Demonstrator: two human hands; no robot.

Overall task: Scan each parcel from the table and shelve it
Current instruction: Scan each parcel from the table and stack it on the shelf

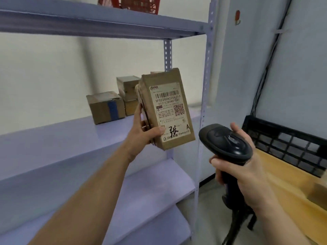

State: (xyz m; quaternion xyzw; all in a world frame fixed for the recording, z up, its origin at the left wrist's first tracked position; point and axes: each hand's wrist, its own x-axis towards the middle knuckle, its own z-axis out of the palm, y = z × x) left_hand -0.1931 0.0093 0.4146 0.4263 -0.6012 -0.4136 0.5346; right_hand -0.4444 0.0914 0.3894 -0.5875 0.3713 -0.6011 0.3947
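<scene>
The right hand [247, 174] at five o'clock grips a black scanner [226, 140], fingers curled round its handle. The left hand [145, 133] at centre holds a brown parcel [168, 110] upright in the air, thumb on its label; boxes [106, 110] stand on the shelf [53, 138] at the parcel's nine o'clock.

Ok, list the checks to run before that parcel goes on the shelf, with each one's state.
1. Left hand grips parcel securely: ok.
2. Barcode clear of the thumb: ok.
3. Right hand holds scanner: ok.
4. Scanner aimed at barcode: cannot tell.
5. Scan registered: cannot tell.
6. Bare shelf space in front of the stored boxes: ok.
</scene>
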